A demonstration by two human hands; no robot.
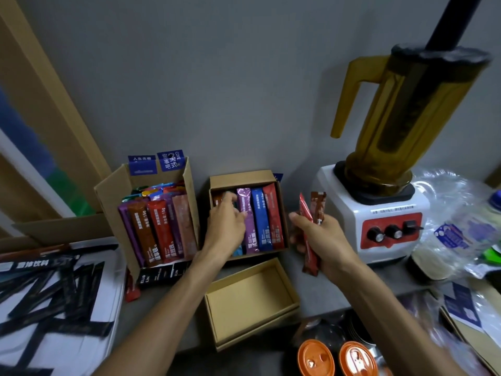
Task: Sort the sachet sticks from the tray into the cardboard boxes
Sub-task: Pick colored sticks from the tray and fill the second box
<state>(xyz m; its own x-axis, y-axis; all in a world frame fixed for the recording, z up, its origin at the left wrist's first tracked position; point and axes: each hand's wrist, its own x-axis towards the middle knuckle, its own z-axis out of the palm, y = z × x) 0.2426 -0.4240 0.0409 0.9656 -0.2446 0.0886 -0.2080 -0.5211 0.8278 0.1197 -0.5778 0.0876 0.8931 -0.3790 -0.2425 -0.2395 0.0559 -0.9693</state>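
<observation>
A white tray (115,289) at the left holds several black sachet sticks (51,294). A tall cardboard box (109,202) stands full of coloured sticks (160,229). Beside it a smaller cardboard box (241,177) holds purple, blue and red sticks (261,218). My left hand (226,226) reaches into this smaller box, its fingers on the sticks at the left side; whether it grips one is hidden. My right hand (322,240) is closed on a few red and brown sachet sticks (311,213), held upright just right of that box.
An empty cardboard lid (217,321) lies in front of the smaller box. A white blender (379,213) with an amber jug stands at the right, plastic bags (455,218) beyond it. Two orange lids (336,359) sit at the bottom edge. A red stick (132,290) lies by the tray.
</observation>
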